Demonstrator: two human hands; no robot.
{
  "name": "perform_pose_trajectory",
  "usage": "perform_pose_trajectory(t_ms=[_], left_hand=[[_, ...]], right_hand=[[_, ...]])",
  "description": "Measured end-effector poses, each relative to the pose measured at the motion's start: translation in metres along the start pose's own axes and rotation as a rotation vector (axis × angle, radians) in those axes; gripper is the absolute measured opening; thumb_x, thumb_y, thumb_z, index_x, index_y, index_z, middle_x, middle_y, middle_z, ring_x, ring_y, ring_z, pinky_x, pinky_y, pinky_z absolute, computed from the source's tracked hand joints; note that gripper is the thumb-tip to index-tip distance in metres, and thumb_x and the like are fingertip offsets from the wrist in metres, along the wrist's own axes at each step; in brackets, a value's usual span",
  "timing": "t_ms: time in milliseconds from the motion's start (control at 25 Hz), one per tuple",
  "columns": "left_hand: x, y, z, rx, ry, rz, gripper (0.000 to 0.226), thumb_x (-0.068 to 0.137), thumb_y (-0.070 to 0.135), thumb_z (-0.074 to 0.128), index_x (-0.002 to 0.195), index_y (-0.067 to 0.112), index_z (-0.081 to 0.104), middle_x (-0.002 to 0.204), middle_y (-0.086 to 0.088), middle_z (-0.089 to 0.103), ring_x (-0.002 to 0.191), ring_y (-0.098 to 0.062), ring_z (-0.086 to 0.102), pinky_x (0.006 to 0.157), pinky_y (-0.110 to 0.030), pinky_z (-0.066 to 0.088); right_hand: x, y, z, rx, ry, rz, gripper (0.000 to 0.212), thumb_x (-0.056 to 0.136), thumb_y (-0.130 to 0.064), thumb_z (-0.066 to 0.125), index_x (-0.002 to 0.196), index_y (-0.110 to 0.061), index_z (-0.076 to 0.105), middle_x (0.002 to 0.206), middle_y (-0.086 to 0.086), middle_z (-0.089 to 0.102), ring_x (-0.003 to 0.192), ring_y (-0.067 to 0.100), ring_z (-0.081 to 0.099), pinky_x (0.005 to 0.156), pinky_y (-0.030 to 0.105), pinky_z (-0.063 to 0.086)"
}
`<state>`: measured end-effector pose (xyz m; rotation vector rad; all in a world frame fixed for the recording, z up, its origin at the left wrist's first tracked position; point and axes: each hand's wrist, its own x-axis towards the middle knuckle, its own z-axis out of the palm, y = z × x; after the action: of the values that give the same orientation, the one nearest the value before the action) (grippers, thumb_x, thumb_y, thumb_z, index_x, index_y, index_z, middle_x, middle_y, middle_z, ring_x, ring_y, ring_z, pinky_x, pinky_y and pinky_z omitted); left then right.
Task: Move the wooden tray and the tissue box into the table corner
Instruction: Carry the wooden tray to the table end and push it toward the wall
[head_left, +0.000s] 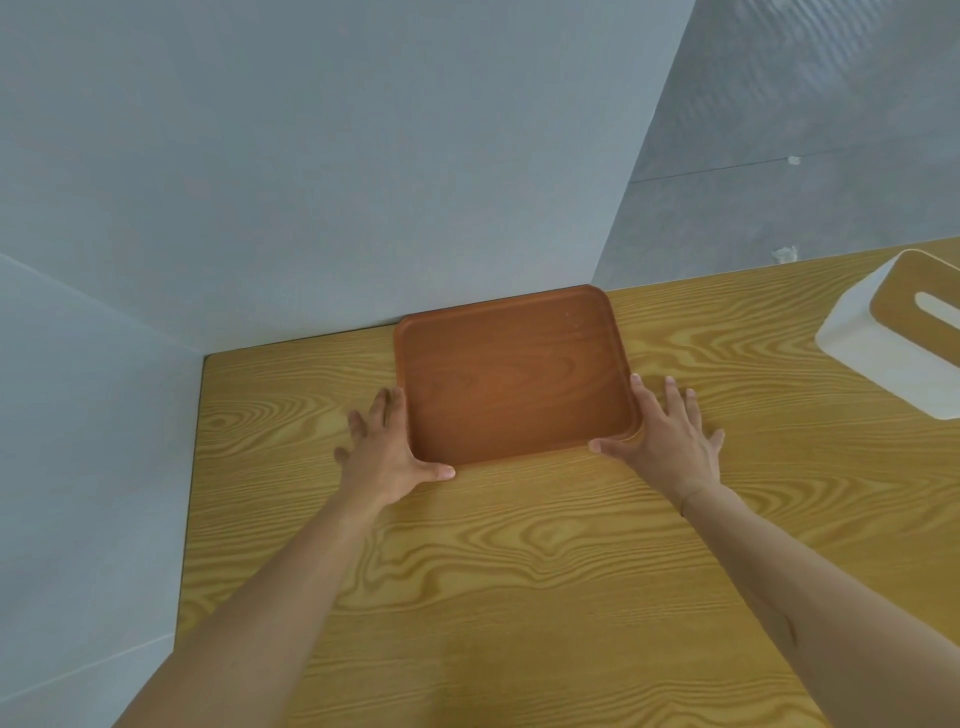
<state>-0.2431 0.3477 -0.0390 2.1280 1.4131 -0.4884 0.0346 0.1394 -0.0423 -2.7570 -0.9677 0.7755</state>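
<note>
The reddish-brown wooden tray (511, 376) lies flat on the table with its far edge against the back wall, somewhat right of the table's far-left corner. My left hand (387, 449) rests flat against the tray's near-left corner, fingers spread, thumb along the front edge. My right hand (667, 439) lies the same way at the near-right corner, thumb on the front edge. Neither hand wraps around the tray. The white tissue box (883, 345) with a wooden top stands at the far right, partly cut off by the frame edge.
The light wood-grain table (519, 571) meets grey walls at the back and on the left. Its far-left corner (208, 358) shows a strip of bare tabletop left of the tray. The tabletop stretches between tray and tissue box.
</note>
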Motion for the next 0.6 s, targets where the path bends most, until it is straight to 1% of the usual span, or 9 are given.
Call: perform_pose_trajectory(t_ms=[200,480,600], left_hand=[[-0.0007,-0.0066,-0.0006,-0.003,0.002,0.007,0.145,0.055,0.073,0.081,0.157,0.027,-0.011,0.168,0.009,-0.009,0.152,-0.035,-0.009,0.108,-0.077,0.022],[-0.0006,-0.0024,-0.003,0.039,-0.002,-0.002,0.144,0.056,0.077,0.077,0.157,0.027,-0.012,0.168,0.009,-0.01,0.152,-0.036,-0.005,0.109,-0.076,0.019],[-0.0009,-0.0032,-0.004,0.045,-0.009,-0.003,0.143,0.057,0.078,0.075,0.157,0.028,-0.013,0.168,0.01,-0.01,0.153,-0.036,-0.005,0.11,-0.076,0.016]], right_hand=[[-0.0012,-0.003,0.0042,0.015,-0.004,0.0,0.11,0.063,-0.088,0.057,0.153,-0.049,0.007,0.168,0.012,-0.002,0.153,0.035,-0.008,0.109,0.08,0.01],[-0.0002,-0.0018,0.0034,0.016,0.003,0.001,0.109,0.063,-0.089,0.056,0.153,-0.048,0.009,0.168,0.011,-0.001,0.153,0.035,-0.007,0.109,0.079,0.011],[0.0004,-0.0011,0.0037,0.008,0.007,-0.001,0.109,0.063,-0.089,0.055,0.153,-0.048,0.009,0.168,0.011,0.0,0.153,0.035,-0.006,0.109,0.079,0.011]])
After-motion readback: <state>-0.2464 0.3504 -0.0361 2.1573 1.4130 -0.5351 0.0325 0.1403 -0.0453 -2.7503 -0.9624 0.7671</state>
